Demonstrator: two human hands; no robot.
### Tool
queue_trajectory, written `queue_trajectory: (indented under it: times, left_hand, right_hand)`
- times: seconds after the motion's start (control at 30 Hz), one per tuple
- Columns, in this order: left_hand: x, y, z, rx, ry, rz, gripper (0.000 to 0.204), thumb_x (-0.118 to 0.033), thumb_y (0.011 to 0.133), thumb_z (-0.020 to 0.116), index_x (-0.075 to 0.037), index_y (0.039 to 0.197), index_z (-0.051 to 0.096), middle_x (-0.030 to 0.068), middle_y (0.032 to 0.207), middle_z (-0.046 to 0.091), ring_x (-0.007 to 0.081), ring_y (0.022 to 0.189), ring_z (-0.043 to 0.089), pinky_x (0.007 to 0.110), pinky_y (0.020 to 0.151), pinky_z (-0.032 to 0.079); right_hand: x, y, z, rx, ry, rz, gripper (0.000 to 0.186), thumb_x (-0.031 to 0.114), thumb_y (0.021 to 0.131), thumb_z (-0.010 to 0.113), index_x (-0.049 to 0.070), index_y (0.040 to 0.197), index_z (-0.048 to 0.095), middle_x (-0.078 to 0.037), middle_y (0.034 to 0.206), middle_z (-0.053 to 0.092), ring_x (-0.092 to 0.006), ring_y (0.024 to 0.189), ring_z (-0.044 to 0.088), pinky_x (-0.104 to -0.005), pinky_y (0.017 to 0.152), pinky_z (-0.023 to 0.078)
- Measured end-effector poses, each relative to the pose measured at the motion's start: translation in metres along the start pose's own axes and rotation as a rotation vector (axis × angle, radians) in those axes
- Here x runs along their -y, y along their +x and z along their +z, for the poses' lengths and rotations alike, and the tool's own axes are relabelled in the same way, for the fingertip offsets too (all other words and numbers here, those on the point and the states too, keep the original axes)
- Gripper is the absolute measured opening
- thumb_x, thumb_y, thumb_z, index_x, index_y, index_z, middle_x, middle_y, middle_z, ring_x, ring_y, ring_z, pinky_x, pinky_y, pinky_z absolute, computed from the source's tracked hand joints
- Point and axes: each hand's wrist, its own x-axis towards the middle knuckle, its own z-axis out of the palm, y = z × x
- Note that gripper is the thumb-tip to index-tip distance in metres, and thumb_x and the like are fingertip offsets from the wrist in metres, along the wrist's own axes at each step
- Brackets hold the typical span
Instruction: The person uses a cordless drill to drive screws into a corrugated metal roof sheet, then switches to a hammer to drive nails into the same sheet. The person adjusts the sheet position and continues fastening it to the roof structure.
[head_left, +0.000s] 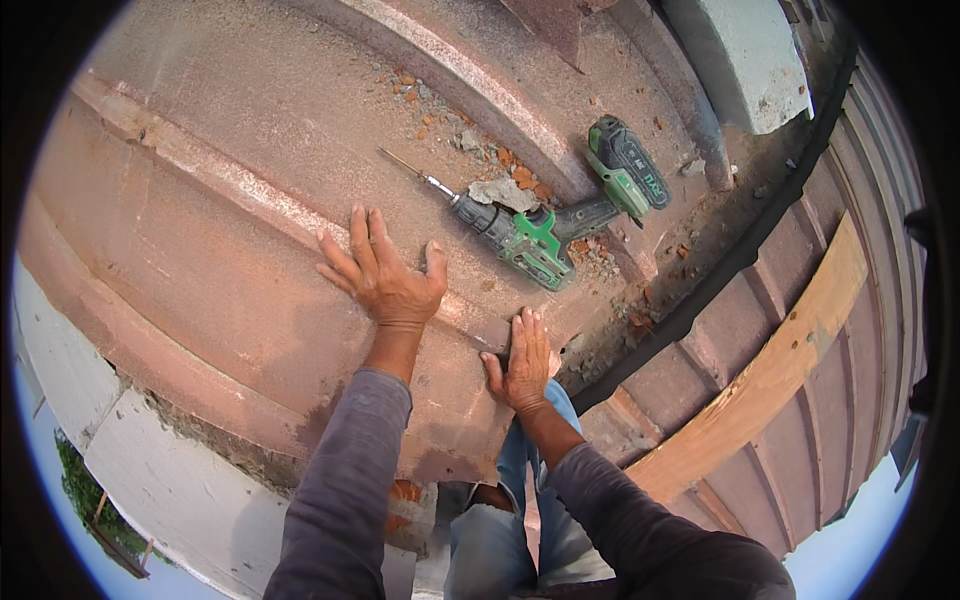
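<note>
My left hand [388,290] rests with spread fingers on a raised rib of the dusty reddish corrugated metal sheet [190,230]. To its right and lower down, my right hand [522,368] lies flat near the sheet's edge, thumb out, holding nothing. Just beyond both hands a green and black cordless drill [540,250] lies on its side on the sheet, its long bit pointing to the upper left and its battery toward the upper right. Broken brick and mortar bits [525,175] are scattered around the drill.
A dark strip [700,315] separates this sheet from more ribbed roofing on the right, where a wooden plank [770,370] lies. A white block [730,60] sits at the top right. A pale concrete ledge [150,470] runs along the lower left, above my bent knees' left, with foliage beyond.
</note>
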Motion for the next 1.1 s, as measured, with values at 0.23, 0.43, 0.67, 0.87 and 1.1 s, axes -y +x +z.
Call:
queue_trajectory:
  times: [0.23, 0.43, 0.67, 0.87, 1.1]
  left_hand:
    - [-0.012, -0.044, 0.008, -0.125, -0.241, -0.214, 0.112, -0.049, 0.087, 0.071, 0.009, 0.161, 0.01, 0.0398, 0.162, 0.015, 0.0565, 0.156, 0.007, 0.068, 0.123, 0.012]
    - [-0.028, -0.087, 0.033, -0.104, -0.216, -0.201, 0.116, -0.053, 0.092, 0.066, 0.012, 0.16, -0.001, 0.0444, 0.164, 0.007, 0.0575, 0.156, 0.006, 0.067, 0.123, 0.01]
    - [-0.028, -0.083, 0.019, -0.026, -0.211, -0.211, 0.111, -0.054, 0.095, 0.062, 0.015, 0.158, 0.002, 0.0457, 0.163, 0.007, 0.0578, 0.156, 0.006, 0.066, 0.123, 0.01]
    - [-0.034, -0.081, 0.005, 0.141, -0.186, -0.287, 0.11, -0.055, 0.098, 0.059, 0.015, 0.159, 0.0, 0.0447, 0.164, 0.002, 0.0553, 0.157, 0.0, 0.063, 0.126, 0.007]
    - [-0.024, -0.078, -0.041, 0.298, -0.256, -0.273, 0.11, -0.05, 0.097, 0.066, 0.011, 0.162, 0.001, 0.0389, 0.168, 0.004, 0.0497, 0.159, 0.003, 0.059, 0.128, 0.009]
  right_hand:
    - [0.012, -0.002, 0.002, 0.029, -0.148, 0.085, 0.086, 0.035, 0.091, 0.075, 0.002, 0.159, 0.035, -0.024, 0.167, 0.032, -0.0467, 0.155, 0.027, -0.0602, 0.125, 0.018]
    - [0.012, -0.002, 0.017, -0.052, -0.209, 0.08, 0.082, 0.04, 0.095, 0.071, 0.002, 0.158, 0.036, -0.022, 0.167, 0.033, -0.0462, 0.155, 0.025, -0.0603, 0.125, 0.019]
    - [0.016, -0.003, 0.01, 0.011, -0.204, 0.103, 0.082, 0.041, 0.097, 0.068, 0.001, 0.159, 0.034, -0.022, 0.168, 0.032, -0.0464, 0.155, 0.025, -0.0593, 0.125, 0.02]
    - [0.009, 0.003, -0.015, 0.126, -0.139, 0.069, 0.082, 0.045, 0.098, 0.067, 0.007, 0.162, 0.033, -0.016, 0.171, 0.03, -0.0417, 0.157, 0.024, -0.058, 0.125, 0.022]
    - [0.031, 0.007, -0.027, 0.277, -0.396, 0.189, 0.083, 0.048, 0.099, 0.064, 0.011, 0.165, 0.03, -0.014, 0.171, 0.03, -0.04, 0.156, 0.029, -0.0559, 0.123, 0.028]
